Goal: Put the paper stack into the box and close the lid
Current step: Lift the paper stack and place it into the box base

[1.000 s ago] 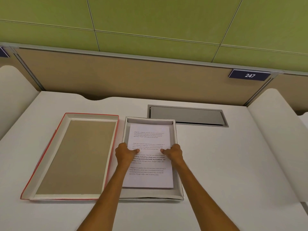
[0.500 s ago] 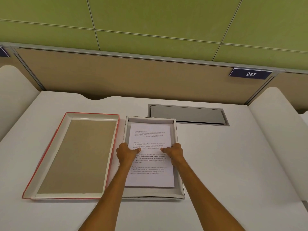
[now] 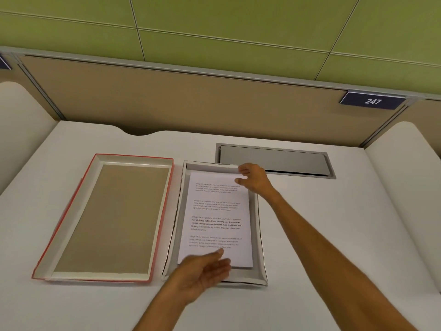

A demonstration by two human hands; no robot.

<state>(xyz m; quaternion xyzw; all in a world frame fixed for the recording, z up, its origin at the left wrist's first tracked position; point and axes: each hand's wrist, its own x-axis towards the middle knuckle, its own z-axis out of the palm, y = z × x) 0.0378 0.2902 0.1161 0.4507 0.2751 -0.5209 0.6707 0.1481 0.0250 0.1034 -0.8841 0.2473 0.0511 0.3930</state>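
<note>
The paper stack (image 3: 216, 211), white sheets with printed text, lies flat inside the shallow grey box (image 3: 258, 237) in the middle of the desk. My left hand (image 3: 202, 273) hovers flat and open over the stack's near edge and the box's front wall. My right hand (image 3: 253, 177) rests at the stack's far right corner, fingers spread, touching the paper's edge. The lid (image 3: 105, 216), red outside with a brown cardboard inside, lies upside down to the left of the box.
A grey metal cable hatch (image 3: 274, 161) is set into the white desk (image 3: 322, 230) behind the box. A beige partition (image 3: 191, 103) with a "247" label (image 3: 372, 101) closes the back. Curved white side panels stand left and right.
Both hands have left the middle of the stack: the left one moved to the near edge, the right one to the far right corner. The stack now sits deeper in the box.
</note>
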